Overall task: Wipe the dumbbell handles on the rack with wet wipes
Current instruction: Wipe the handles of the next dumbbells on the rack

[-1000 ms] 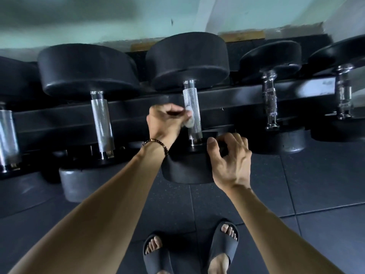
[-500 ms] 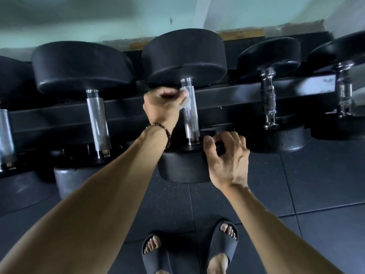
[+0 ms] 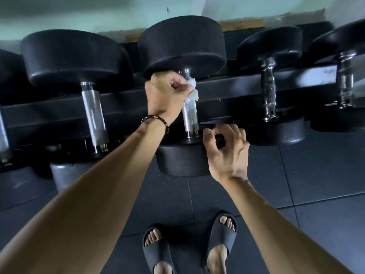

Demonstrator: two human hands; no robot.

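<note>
Head view: middle dumbbell (image 3: 183, 50) lies across black rack (image 3: 233, 86), knurled steel handle (image 3: 190, 113) between rubber heads. Left hand (image 3: 166, 93) clamps crumpled wet wipe (image 3: 192, 91) against handle's far end. Right hand (image 3: 227, 149) curls over near head's edge, steadying. Dumbbell looks heavy, rigid, unlikely to roll; wipe soft, limp, likely slick. Best hold: wrap wipe around knurling. Neighbouring dumbbells either side; sandalled feet (image 3: 189, 244) on floor mats.

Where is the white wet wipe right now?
In the head view, the crumpled white wet wipe is centre frame, pinched in the left hand against the top of the middle dumbbell's knurled steel handle.
</note>
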